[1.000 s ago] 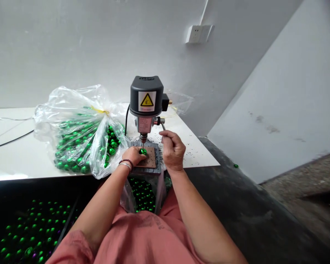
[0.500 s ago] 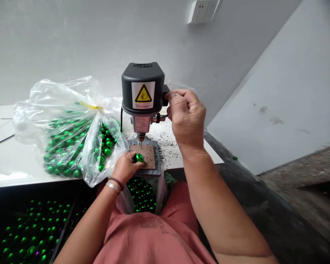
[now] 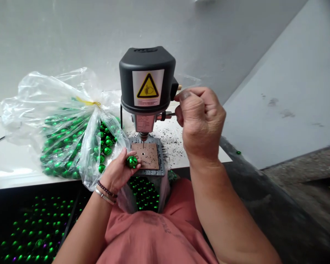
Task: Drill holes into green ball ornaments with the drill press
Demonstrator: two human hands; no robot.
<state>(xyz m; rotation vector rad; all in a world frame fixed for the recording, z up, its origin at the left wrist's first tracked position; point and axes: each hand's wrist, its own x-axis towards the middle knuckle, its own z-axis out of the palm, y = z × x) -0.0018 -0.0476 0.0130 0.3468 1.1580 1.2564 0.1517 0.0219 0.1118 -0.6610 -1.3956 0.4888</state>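
A small black drill press with a yellow warning sticker stands on the white table. Its thin bit points down at a brown board with a small hole, on the grey base. A shiny green ball lies on the fingers of my left hand, palm up, at the board's left edge. My right hand is closed at the right of the drill head, its fingers at the end of the metal lever; the grip itself is partly hidden.
A clear plastic bag of green balls, tied with yellow, lies left on the table. Black shavings surround the base. More green balls fill a bag under the base and a dark container at lower left.
My left hand has drawn back from under the bit and turned palm up with the green ball. The view has shifted closer to the drill. My right hand stays at the lever.
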